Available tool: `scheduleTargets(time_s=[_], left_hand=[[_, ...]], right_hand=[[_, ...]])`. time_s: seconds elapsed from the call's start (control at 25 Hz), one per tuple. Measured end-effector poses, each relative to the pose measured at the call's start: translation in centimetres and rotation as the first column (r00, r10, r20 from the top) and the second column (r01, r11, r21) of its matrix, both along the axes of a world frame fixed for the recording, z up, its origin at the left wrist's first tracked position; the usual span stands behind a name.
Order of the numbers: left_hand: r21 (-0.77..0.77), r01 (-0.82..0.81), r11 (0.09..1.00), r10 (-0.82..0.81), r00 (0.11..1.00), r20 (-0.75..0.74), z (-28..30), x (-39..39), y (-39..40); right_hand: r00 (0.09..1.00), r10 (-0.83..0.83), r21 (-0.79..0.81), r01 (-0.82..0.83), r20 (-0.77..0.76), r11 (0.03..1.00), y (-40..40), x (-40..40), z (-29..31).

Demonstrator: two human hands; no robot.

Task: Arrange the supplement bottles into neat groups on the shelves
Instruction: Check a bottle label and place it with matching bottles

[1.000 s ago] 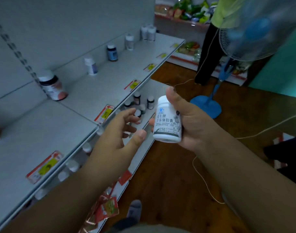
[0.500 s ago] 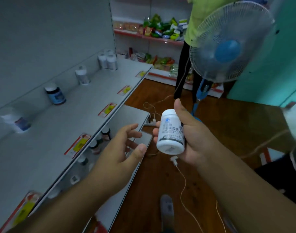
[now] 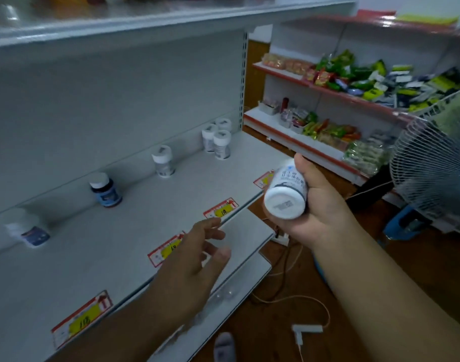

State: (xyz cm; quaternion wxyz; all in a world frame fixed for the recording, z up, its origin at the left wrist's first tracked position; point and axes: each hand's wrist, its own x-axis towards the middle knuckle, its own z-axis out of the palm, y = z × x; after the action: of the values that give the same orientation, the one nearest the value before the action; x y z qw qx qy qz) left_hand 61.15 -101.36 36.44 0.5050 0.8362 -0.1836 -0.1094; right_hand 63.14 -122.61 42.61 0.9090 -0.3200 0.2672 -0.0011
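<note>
Three white bottles point(image 3: 217, 138) stood grouped on the shelf point(image 3: 119, 244), others scattered along it, while the right hand point(image 3: 315, 205) gripped another bottle point(image 3: 285, 197) beside its edge, left hand point(image 3: 192, 259) empty, fingers spread.

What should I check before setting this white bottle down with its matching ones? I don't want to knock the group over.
1. Grip on the white bottle: ok, the right hand wraps it, base toward the camera.
2. Bottle upright: not ok, it is tilted.
3. Matching group found: ok, the cluster of three white bottles stands at the shelf's far end.
4. Free shelf space beside the cluster: ok, bare surface in front.
5. Left hand free: ok, open and empty.
6. Label match: cannot tell, the cluster's labels are too small to read.
</note>
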Motion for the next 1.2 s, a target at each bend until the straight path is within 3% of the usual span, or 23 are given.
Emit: scheduleTargets(time_s=[0.2, 0.36, 0.48, 0.56, 0.68, 0.92, 1.0, 1.08, 1.2], left_hand=[[0.036, -0.045, 0.998, 0.042, 0.995, 0.095, -0.4, 8.5, -3.5], [0.141, -0.040, 0.989, 0.031, 0.998, 0.063, -0.6, 13.7, -6.6], [0.255, -0.081, 0.963, 0.060, 0.994, 0.091, -2.1, 17.4, -8.2], [0.386, -0.134, 0.913, 0.100, 0.989, 0.107, -3.5, 20.0, -9.1], [0.572, -0.237, 0.785, 0.206, 0.971, 0.119, -5.4, 24.0, -10.6], [0.727, -0.341, 0.595, 0.371, 0.920, 0.128, -8.5, 29.9, -13.7], [0.733, -0.408, 0.543, 0.414, 0.891, 0.190, -9.1, 31.1, -14.8], [0.726, -0.475, 0.497, 0.439, 0.860, 0.261, -9.5, 31.6, -15.7], [0.710, -0.515, 0.481, 0.450, 0.840, 0.304, -9.8, 32.0, -16.5]], right_hand=[[0.995, 0.077, -0.156, -0.065, 0.067, 0.986, -2.5, 7.9, 0.2], [0.983, 0.167, -0.315, -0.134, 0.079, 0.940, -5.5, 13.5, 0.3], [0.956, 0.280, -0.476, -0.208, 0.085, 0.854, -7.8, 17.8, -1.7], [0.942, 0.333, -0.658, -0.273, -0.035, 0.702, -9.7, 21.4, -3.6], [0.899, 0.411, -0.875, -0.315, -0.151, 0.367, -11.6, 27.3, -6.1], [0.730, 0.636, -0.962, -0.110, -0.248, -0.250, -12.6, 35.3, -9.9], [0.662, 0.693, -0.934, -0.031, -0.286, -0.356, -12.6, 36.9, -10.4], [0.621, 0.720, -0.916, 0.011, -0.309, -0.402, -12.5, 37.8, -10.8], [0.595, 0.768, -0.935, 0.076, -0.237, -0.347, -12.6, 38.0, -11.3]])
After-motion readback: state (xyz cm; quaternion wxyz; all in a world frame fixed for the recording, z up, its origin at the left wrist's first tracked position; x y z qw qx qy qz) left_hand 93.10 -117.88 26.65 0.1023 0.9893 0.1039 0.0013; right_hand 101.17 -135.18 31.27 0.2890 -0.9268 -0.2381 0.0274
